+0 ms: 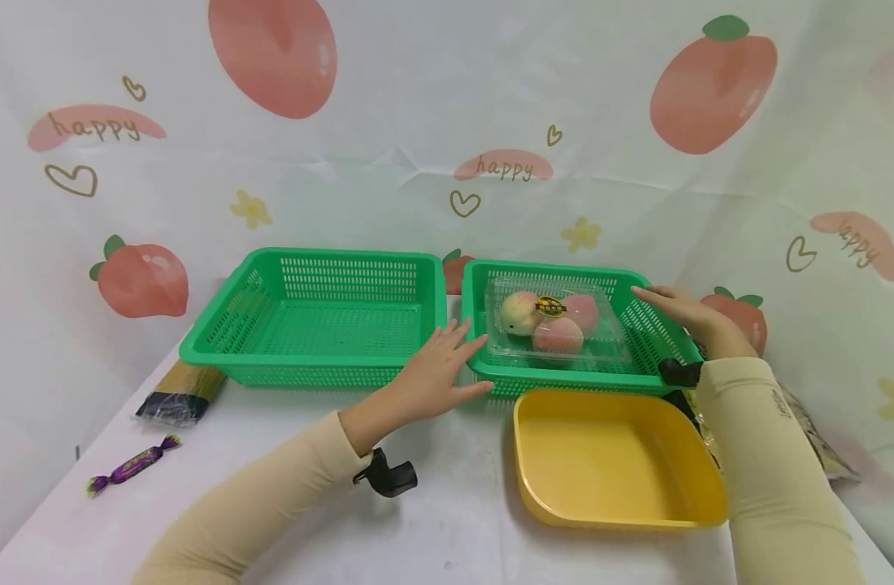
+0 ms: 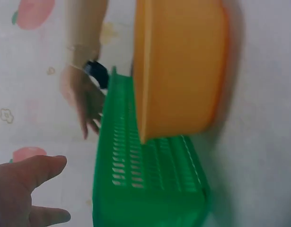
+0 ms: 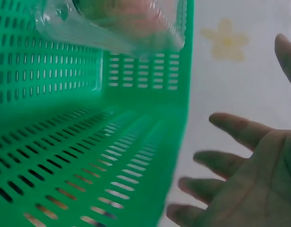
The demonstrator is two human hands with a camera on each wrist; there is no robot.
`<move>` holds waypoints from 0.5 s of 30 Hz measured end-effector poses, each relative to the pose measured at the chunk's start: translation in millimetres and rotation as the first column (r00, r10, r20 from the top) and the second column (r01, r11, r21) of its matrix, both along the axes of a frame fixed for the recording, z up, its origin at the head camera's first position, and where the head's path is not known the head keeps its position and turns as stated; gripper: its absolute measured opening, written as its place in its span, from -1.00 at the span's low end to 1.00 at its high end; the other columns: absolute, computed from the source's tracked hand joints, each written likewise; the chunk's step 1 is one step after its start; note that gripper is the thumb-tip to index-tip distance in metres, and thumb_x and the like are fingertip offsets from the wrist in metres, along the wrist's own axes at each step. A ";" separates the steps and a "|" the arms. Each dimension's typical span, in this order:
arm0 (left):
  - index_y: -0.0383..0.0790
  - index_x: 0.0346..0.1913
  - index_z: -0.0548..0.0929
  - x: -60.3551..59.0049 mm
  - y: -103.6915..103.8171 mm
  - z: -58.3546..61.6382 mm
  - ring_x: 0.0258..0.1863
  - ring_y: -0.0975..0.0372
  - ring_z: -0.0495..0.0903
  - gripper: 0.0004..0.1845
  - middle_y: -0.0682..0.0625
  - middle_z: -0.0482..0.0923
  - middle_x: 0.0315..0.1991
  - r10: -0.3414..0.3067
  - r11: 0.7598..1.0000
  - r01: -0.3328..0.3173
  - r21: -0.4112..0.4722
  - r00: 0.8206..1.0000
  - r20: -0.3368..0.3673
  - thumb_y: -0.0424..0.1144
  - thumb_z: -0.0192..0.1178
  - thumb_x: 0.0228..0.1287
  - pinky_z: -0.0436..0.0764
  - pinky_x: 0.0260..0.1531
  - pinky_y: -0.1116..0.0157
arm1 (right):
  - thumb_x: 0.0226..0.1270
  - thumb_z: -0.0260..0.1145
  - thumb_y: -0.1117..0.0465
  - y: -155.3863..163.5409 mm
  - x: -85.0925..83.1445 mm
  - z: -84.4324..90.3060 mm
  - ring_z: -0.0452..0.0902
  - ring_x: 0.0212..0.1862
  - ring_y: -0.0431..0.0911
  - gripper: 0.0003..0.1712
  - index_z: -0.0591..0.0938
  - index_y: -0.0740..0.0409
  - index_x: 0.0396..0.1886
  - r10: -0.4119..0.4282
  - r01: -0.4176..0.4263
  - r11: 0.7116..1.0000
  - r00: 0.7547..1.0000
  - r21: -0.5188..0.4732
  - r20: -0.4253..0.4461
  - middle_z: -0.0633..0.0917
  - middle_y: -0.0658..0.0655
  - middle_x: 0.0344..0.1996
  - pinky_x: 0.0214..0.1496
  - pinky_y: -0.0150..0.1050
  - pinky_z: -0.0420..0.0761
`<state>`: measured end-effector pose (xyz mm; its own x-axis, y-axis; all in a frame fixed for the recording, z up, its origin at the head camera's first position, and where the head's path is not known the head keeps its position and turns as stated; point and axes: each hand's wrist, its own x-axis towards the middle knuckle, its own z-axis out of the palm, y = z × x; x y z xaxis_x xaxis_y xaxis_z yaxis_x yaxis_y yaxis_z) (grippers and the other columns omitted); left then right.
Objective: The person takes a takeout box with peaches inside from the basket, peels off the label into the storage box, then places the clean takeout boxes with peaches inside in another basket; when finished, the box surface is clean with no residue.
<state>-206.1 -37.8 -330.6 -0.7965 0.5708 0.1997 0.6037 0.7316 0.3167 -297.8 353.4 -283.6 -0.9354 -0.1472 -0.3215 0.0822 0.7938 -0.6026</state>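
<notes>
A clear plastic box of peaches [image 1: 557, 321] sits in the right green basket [image 1: 564, 379]. My left hand [image 1: 434, 374] is at that basket's left front corner, fingers spread and holding nothing. At the basket's right rim, my right hand [image 1: 692, 315] has its fingers extended. The right wrist view shows the fingers [image 3: 240, 127] of that hand apart and straight beside the green basket wall [image 3: 176, 118], with nothing in the palm. Part of the plastic box [image 3: 131, 28] shows at the top there.
Left of it stands another green basket [image 1: 337, 325]. A yellow basin [image 1: 608, 463] is in front of the right basket. A bundle of noodles [image 1: 184, 394] and a purple-wrapped candy [image 1: 134, 465] lie at the left. Behind the right arm is a partly hidden packet [image 1: 820, 439].
</notes>
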 end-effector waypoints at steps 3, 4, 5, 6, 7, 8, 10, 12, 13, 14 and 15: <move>-0.09 0.42 0.18 -1.9 6.9 3.5 0.48 -0.02 -0.11 -0.25 -0.14 -0.08 0.48 0.010 0.998 -0.016 0.058 0.995 0.097 0.17 0.08 0.26 -0.07 0.45 0.03 | 0.40 -0.19 -0.29 8.0 -2.7 -6.1 -0.47 0.38 0.46 -0.02 -0.29 0.28 0.45 -0.011 0.012 0.996 1.000 -0.085 0.004 -0.38 0.47 0.40 0.28 0.47 -0.21; -0.09 0.42 0.18 -3.5 9.1 4.2 0.48 -0.03 -0.11 -0.25 -0.13 -0.08 0.49 0.012 0.997 -0.021 0.076 0.993 0.120 0.17 0.09 0.26 -0.06 0.45 0.01 | 0.39 -0.17 -0.30 10.4 -2.8 -8.0 -0.48 0.38 0.45 -0.02 -0.27 0.26 0.46 -0.021 0.021 0.995 1.000 -0.098 0.003 -0.38 0.46 0.40 0.28 0.47 -0.21; -0.09 0.42 0.18 -5.2 11.3 5.4 0.48 -0.04 -0.12 -0.24 -0.12 -0.09 0.49 0.015 0.995 -0.029 0.092 0.989 0.147 0.17 0.09 0.25 -0.04 0.44 -0.01 | 0.39 -0.16 -0.29 13.1 -2.9 -10.0 -0.48 0.38 0.45 -0.03 -0.26 0.25 0.46 -0.026 0.026 0.993 1.000 -0.111 0.001 -0.38 0.46 0.41 0.28 0.47 -0.21; -0.09 0.42 0.18 -7.3 13.3 6.3 0.48 -0.05 -0.11 -0.25 -0.12 -0.09 0.49 0.016 0.993 -0.035 0.111 0.985 0.172 0.16 0.09 0.25 -0.03 0.43 -0.03 | 0.39 -0.13 -0.28 16.1 -2.9 -12.7 -0.47 0.39 0.44 -0.03 -0.24 0.26 0.46 -0.032 0.031 0.992 0.999 -0.120 -0.009 -0.37 0.45 0.41 0.28 0.47 -0.20; -0.09 0.42 0.19 -9.6 15.2 7.1 0.47 -0.06 -0.11 -0.25 -0.12 -0.08 0.49 0.016 0.990 -0.043 0.133 0.980 0.197 0.15 0.09 0.26 0.00 0.42 -0.07 | 0.40 -0.11 -0.26 19.6 -3.0 -15.5 -0.47 0.39 0.44 -0.04 -0.22 0.26 0.47 -0.039 0.036 0.992 0.999 -0.123 -0.019 -0.36 0.45 0.41 0.28 0.46 -0.18; -0.08 0.41 0.19 -12.3 17.1 7.9 0.47 -0.06 -0.09 -0.26 -0.12 -0.07 0.49 0.021 0.987 -0.055 0.152 0.975 0.221 0.15 0.09 0.26 0.04 0.40 -0.09 | 0.40 -0.08 -0.24 23.1 -3.1 -18.8 -0.47 0.39 0.43 -0.05 -0.18 0.28 0.46 -0.046 0.041 0.991 0.998 -0.126 -0.034 -0.34 0.44 0.42 0.29 0.45 -0.16; -0.08 0.41 0.21 -17.9 20.6 9.5 0.46 -0.04 -0.03 -0.29 -0.12 -0.04 0.48 0.029 0.975 -0.087 0.206 0.962 0.272 0.13 0.09 0.27 0.11 0.37 -0.10 | 0.42 -0.03 -0.15 28.3 -3.1 -25.8 -0.45 0.40 0.43 -0.11 -0.09 0.34 0.45 -0.047 0.037 0.992 0.996 -0.123 -0.078 -0.30 0.43 0.43 0.30 0.43 -0.13; -0.06 0.39 0.24 -23.1 23.6 10.7 0.45 0.00 0.02 -0.33 -0.10 0.02 0.47 0.033 0.956 -0.124 0.266 0.946 0.321 0.11 0.08 0.29 0.17 0.35 -0.09 | 0.44 0.02 -0.03 32.4 -3.7 -33.5 -0.44 0.40 0.41 -0.20 -0.01 0.39 0.42 -0.051 0.036 0.992 0.991 -0.120 -0.125 -0.26 0.41 0.43 0.31 0.41 -0.10; -0.05 0.39 0.25 -26.1 25.4 11.0 0.45 0.02 0.05 -0.34 -0.09 0.05 0.46 0.032 0.943 -0.144 0.300 0.936 0.350 0.10 0.08 0.29 0.21 0.34 -0.08 | 0.44 0.04 0.02 34.3 -3.8 -36.4 -0.43 0.41 0.41 -0.23 0.02 0.40 0.41 -0.055 0.038 0.993 0.988 -0.111 -0.147 -0.24 0.40 0.43 0.32 0.40 -0.09; -0.05 0.38 0.26 -29.3 27.2 11.2 0.44 0.04 0.07 -0.36 -0.08 0.08 0.45 0.025 0.927 -0.163 0.337 0.926 0.377 0.08 0.08 0.30 0.23 0.33 -0.06 | 0.44 0.06 0.08 35.5 -3.8 -39.0 -0.42 0.41 0.40 -0.26 0.04 0.40 0.40 -0.064 0.046 0.993 0.984 -0.110 -0.166 -0.23 0.38 0.43 0.33 0.39 -0.08; -0.04 0.38 0.27 -32.2 29.0 11.7 0.44 0.05 0.08 -0.37 -0.06 0.10 0.44 0.012 0.908 -0.180 0.378 0.913 0.407 0.07 0.08 0.30 0.23 0.33 -0.06 | 0.43 0.07 0.13 36.4 -3.8 -41.1 -0.42 0.41 0.39 -0.29 0.05 0.39 0.40 -0.074 0.055 0.992 0.981 -0.112 -0.179 -0.22 0.37 0.44 0.33 0.37 -0.07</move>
<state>-238.3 -8.9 -318.9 -0.9031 0.4256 0.0578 0.3043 0.5390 0.7854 -301.6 389.8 -324.8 -0.9854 -0.1090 -0.1305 0.0120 0.7212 -0.6927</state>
